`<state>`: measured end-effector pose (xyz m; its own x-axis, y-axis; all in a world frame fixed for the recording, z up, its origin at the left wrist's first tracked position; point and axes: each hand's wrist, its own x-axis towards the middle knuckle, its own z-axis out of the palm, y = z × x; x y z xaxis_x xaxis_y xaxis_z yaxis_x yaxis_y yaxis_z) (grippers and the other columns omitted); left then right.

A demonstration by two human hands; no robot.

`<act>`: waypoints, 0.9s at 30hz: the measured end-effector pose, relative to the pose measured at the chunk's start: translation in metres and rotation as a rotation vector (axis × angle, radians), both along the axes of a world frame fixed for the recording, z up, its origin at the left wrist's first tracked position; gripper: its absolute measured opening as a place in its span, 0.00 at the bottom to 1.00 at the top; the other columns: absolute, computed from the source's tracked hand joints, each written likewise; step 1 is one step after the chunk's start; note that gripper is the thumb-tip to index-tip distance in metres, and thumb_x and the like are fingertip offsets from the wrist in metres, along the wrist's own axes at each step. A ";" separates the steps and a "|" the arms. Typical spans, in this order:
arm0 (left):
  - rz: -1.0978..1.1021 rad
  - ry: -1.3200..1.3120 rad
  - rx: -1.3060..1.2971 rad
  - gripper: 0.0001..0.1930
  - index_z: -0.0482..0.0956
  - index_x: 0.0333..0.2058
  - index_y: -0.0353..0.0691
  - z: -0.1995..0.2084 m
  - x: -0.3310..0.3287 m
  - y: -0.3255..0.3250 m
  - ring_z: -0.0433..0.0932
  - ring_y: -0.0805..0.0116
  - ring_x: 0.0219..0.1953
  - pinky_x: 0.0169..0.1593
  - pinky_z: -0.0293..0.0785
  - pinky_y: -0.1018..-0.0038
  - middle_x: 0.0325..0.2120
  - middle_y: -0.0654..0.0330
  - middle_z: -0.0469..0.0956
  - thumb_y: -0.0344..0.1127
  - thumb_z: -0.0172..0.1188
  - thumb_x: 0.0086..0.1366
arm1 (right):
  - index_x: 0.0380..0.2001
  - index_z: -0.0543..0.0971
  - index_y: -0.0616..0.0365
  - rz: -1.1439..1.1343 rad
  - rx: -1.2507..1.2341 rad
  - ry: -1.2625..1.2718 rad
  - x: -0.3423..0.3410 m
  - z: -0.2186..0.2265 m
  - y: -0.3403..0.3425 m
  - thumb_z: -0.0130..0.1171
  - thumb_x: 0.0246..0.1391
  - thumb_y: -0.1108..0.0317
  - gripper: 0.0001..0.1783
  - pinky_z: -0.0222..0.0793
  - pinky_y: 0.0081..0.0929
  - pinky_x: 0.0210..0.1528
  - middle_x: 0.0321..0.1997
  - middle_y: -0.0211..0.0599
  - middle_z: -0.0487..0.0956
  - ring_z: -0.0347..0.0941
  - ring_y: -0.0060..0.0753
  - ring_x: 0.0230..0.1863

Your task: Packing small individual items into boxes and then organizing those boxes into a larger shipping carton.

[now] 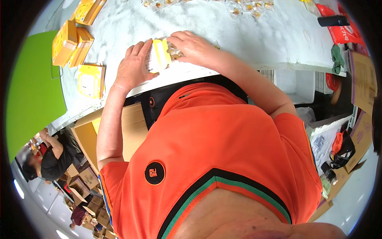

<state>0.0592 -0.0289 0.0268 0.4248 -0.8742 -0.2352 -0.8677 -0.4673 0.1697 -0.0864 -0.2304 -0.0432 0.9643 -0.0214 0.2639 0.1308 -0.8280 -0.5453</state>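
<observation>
Near the table's front edge, a small yellow and white carton [158,55] lies with its yellow flap toward the right. My left hand [133,67] is closed round the carton's left side, thumb at the near edge and fingers at the far side. At its right end, my right hand [194,48] bends its fingers over small clear packets [174,51] with brownish contents. The packets touch the flap end; the hand partly hides them, and I cannot tell how many are inside the carton.
Stacked yellow cartons [65,44] stand at the left, with more cartons [90,81] nearer the edge. Loose clear packets [246,7] lie along the far side. A black cylinder [332,20] and red bags [346,35] are far right. Below the table sits an open cardboard box [133,125]. Another person [53,159] is lower left.
</observation>
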 end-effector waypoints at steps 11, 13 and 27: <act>0.062 0.051 -0.404 0.59 0.58 0.71 0.41 -0.006 -0.016 0.001 0.66 0.46 0.64 0.66 0.70 0.57 0.63 0.49 0.67 0.37 0.83 0.40 | 0.52 0.78 0.54 -0.129 0.437 -0.111 0.006 0.033 -0.006 0.73 0.46 0.73 0.27 0.76 0.37 0.54 0.50 0.37 0.77 0.77 0.44 0.52; 0.086 0.002 -0.454 0.61 0.57 0.72 0.40 -0.005 -0.021 0.001 0.64 0.46 0.66 0.68 0.66 0.57 0.65 0.47 0.65 0.35 0.83 0.39 | 0.51 0.78 0.55 -0.108 0.388 -0.164 0.007 0.047 -0.008 0.73 0.45 0.73 0.27 0.76 0.37 0.53 0.49 0.37 0.77 0.78 0.43 0.51; 0.219 0.253 -0.733 0.64 0.52 0.73 0.37 -0.016 -0.027 -0.017 0.63 0.47 0.67 0.69 0.63 0.55 0.65 0.46 0.63 0.37 0.84 0.39 | 0.51 0.83 0.55 0.011 0.509 0.110 0.034 0.099 -0.047 0.70 0.51 0.71 0.21 0.78 0.27 0.47 0.41 0.39 0.83 0.82 0.30 0.43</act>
